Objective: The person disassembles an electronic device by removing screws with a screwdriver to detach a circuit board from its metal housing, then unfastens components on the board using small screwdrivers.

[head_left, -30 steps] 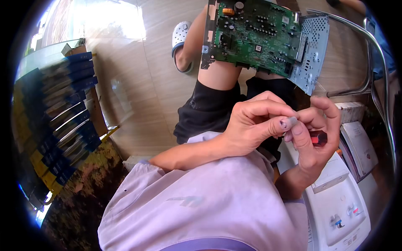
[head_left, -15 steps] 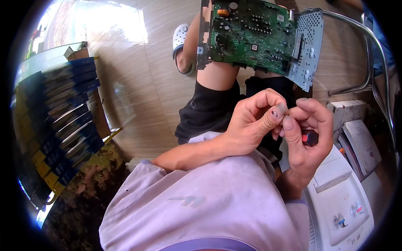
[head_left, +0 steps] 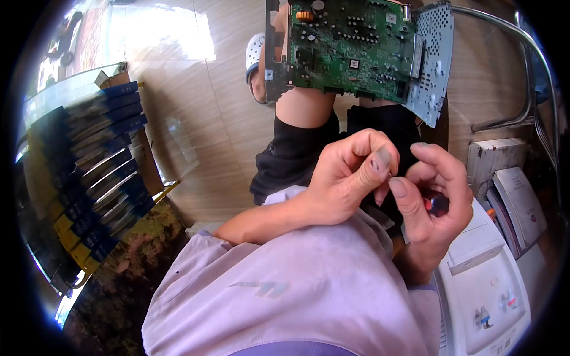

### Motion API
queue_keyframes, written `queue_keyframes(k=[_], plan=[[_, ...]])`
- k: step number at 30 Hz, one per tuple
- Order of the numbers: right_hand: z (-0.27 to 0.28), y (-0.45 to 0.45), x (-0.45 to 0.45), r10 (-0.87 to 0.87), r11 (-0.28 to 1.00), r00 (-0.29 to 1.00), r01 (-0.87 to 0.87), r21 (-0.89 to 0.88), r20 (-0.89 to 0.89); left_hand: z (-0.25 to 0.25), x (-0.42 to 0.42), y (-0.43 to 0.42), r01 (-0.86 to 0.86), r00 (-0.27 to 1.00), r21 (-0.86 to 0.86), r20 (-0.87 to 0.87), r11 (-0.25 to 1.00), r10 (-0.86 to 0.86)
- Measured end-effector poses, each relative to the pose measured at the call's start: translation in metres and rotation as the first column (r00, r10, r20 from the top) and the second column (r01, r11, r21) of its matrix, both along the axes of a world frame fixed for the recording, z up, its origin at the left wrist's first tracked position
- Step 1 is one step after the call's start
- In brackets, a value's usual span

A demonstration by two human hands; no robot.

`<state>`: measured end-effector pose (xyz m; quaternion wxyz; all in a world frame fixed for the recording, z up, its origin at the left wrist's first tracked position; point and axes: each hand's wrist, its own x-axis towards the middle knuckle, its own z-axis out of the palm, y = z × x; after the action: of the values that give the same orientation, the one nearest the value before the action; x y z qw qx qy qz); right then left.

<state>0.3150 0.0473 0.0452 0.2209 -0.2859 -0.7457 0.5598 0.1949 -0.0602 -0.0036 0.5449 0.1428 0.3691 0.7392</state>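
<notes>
The left hand (head_left: 350, 181) has its thumb pressed against its forefinger; whether something small is pinched between them, I cannot tell. Just beside it, the right hand (head_left: 421, 224) has its thumb and forefinger parted, while its other fingers curl around a red-and-black tool handle (head_left: 438, 204). That handle could be a screwdriver's, but its working end is hidden.

Beyond both hands, and apart from them, a green circuit board (head_left: 332, 62) lies over the person's legs, component side up. A perforated metal plate (head_left: 432, 59) runs along its right edge. Nearer than the board, black shorts (head_left: 297, 160) show behind the fingers.

To the right of the right hand and nearer the body is a white water dispenser (head_left: 469, 274) with a blue tap (head_left: 483, 317) and a red tap (head_left: 509, 301). Well to the left of the left hand stands a stack of blue boxes (head_left: 116, 172).

The step in hand seems to be close fingertip handling, with the tool parked in the palm and the board untouched. A next move at the board would call for a forward reach and a firmer grip on the handle.
</notes>
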Motion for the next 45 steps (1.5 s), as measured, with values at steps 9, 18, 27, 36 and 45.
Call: queue_keyframes(k=[9, 18, 27, 36, 45], plan=[[0.015, 0.067, 0.054, -0.436, 0.9, 0.601, 0.281, -0.334, -0.67, -0.032, -0.002, 0.002, 0.093, 0.866, -0.301, 0.495, 0.949, 0.072], [0.025, 0.051, 0.021, -0.476, 0.876, 0.475, 0.184, -0.445, -0.74, -0.024, -0.001, 0.019, 0.025, 0.89, -0.309, 0.439, 0.951, 0.119], [0.019, 0.043, 0.009, -0.382, 0.919, 0.552, 0.141, -0.368, -0.742, -0.021, -0.001, 0.024, 0.0, 0.891, -0.312, 0.431, 0.95, 0.141], [0.014, 0.039, 0.003, -0.349, 0.933, 0.578, 0.142, -0.331, -0.738, -0.023, -0.002, 0.021, -0.013, 0.904, -0.301, 0.404, 0.954, 0.14], [0.011, 0.04, 0.004, -0.31, 0.943, 0.606, 0.094, -0.32, -0.733, -0.023, -0.002, 0.022, -0.023, 0.9, -0.314, 0.407, 0.949, 0.156]])
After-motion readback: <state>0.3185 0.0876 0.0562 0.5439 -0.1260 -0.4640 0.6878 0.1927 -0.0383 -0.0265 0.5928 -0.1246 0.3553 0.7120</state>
